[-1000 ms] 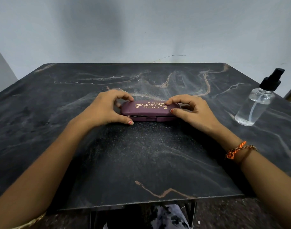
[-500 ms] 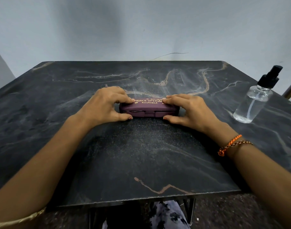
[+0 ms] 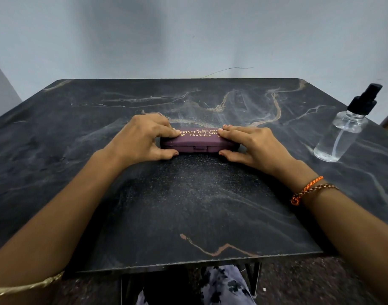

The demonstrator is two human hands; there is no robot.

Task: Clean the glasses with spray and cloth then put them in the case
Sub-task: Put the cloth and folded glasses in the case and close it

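Note:
A maroon glasses case (image 3: pixel 198 143) with gold lettering lies closed, flat in the middle of the dark marble table (image 3: pixel 188 205). My left hand (image 3: pixel 144 139) grips its left end, fingers curled over the lid and thumb at the front edge. My right hand (image 3: pixel 252 144) grips the right end the same way. A clear spray bottle (image 3: pixel 340 133) with a black pump top stands at the table's right edge, apart from both hands. No glasses or cloth show in this view.
A pale wall rises behind the table. The table's front edge runs near my lap, where patterned fabric (image 3: pixel 221 287) shows. My right wrist carries thread bracelets (image 3: pixel 307 190) and my left forearm a gold bangle (image 3: pixel 28 287).
The case lid has gone from slightly raised to fully down. Both hands have shifted on top, fingers pressing over the lid with thumbs at the front.

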